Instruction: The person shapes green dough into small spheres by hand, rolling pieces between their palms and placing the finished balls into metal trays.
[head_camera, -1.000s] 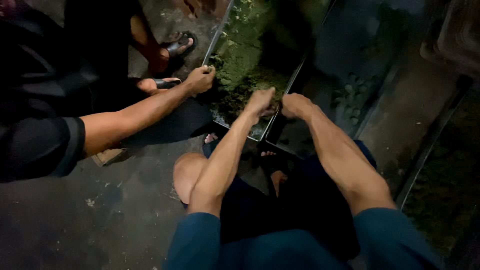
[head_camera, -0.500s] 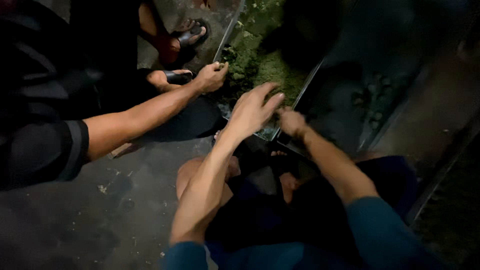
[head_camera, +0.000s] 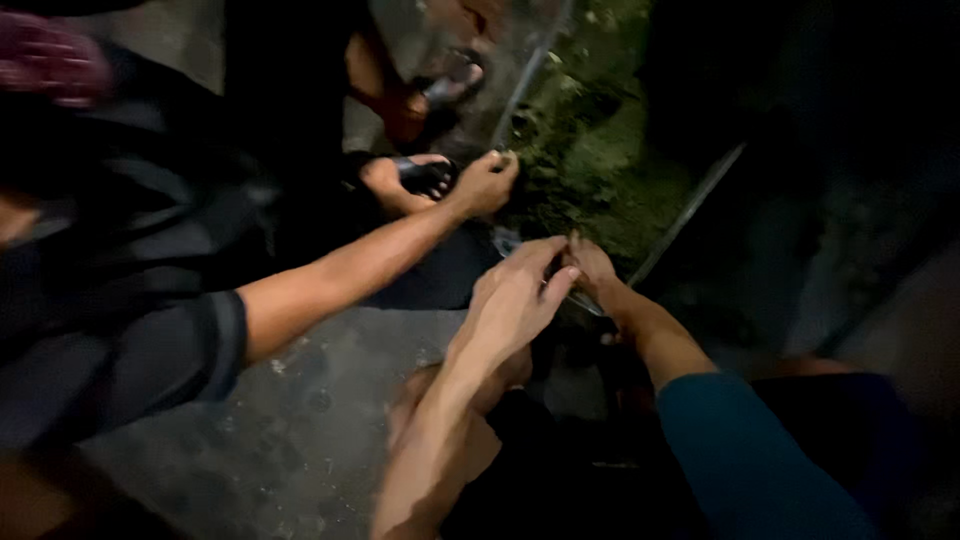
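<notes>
Two hands meet at mid-frame over the near corner of a metal-edged tray (head_camera: 690, 212) of green mossy matter (head_camera: 610, 170). The left hand (head_camera: 515, 295) has its fingers spread loosely, while the right hand (head_camera: 592, 265) is pinched at the tray's rim; what it holds cannot be told. Another person's hand (head_camera: 485, 183) touches the tray's left rim, above the concrete floor (head_camera: 300, 420).

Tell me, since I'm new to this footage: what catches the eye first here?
Three bare hands meet at a metal tray of mossy green material. The person's left hand and right hand touch at its near corner. A co-worker's hand reaches from the left to its far edge.
</notes>
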